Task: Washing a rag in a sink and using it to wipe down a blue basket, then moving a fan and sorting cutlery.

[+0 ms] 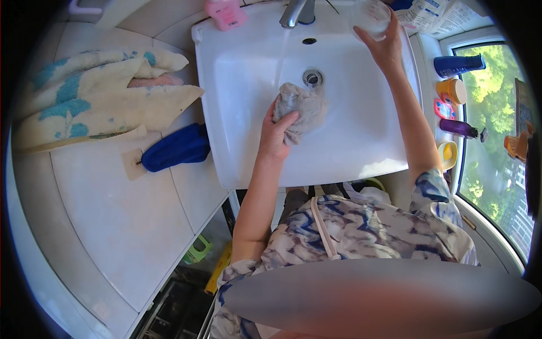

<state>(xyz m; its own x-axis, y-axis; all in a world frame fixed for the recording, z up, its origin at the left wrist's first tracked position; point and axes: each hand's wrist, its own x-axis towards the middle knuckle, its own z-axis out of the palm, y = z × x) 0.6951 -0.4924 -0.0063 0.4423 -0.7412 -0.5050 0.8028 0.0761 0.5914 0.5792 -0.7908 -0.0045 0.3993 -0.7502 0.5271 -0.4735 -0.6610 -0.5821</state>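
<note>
In my left hand (273,134) is a crumpled, wet-looking grey cloth (305,110), held over the white sink (240,152) just below the drain (312,78). The thumb presses on top of the cloth; most of the other fingers are hidden behind it. My right hand (387,48) reaches to the sink's far right corner, its thumb and fingers around a translucent, whitish round container (372,20). Whether the container still rests on the rim, I cannot tell. From the chrome faucet (297,12), a thin stream of water falls close to the cloth.
A pink bottle (227,14) stands at the sink's far left corner. Along the left wall hang a cream towel (84,104) with teal patches and a blue cloth (178,148). Several items, including a dark blue tube (456,65) and a purple bottle (458,128), line the windowsill.
</note>
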